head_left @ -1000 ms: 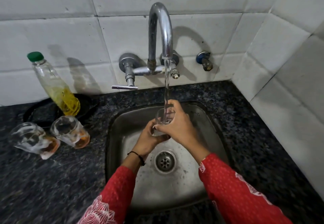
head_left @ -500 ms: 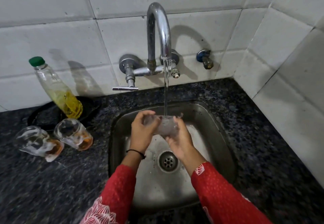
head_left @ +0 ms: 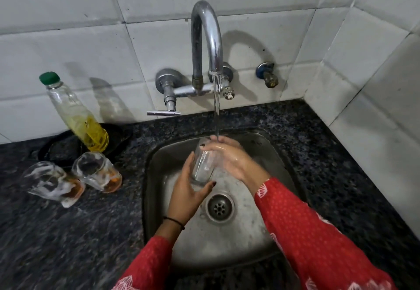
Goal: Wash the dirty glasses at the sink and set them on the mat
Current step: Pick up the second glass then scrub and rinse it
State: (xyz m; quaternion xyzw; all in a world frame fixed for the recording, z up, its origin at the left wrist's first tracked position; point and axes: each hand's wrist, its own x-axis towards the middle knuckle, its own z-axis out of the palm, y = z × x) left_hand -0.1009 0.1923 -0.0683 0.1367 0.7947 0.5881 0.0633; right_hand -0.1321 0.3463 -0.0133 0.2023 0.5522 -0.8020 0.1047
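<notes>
Head view: glass [head_left: 203,164] at centre over sink [head_left: 227,251], under tap stream. Left hand [head_left: 185,196] fingers curled round base; right hand [head_left: 231,158] fingers wrapped over rim. Step: rinsing. Dirty glasses [head_left: 97,171] wait at 9 o'clock. Next: secure wet grip, carry to mat.

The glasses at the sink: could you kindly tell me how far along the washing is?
Done: nothing visibly; no clean glass stands anywhere in view. In hand: the left hand and right hand hold one glass under the running water. Remaining: two dirty glasses wait on the counter.
</notes>
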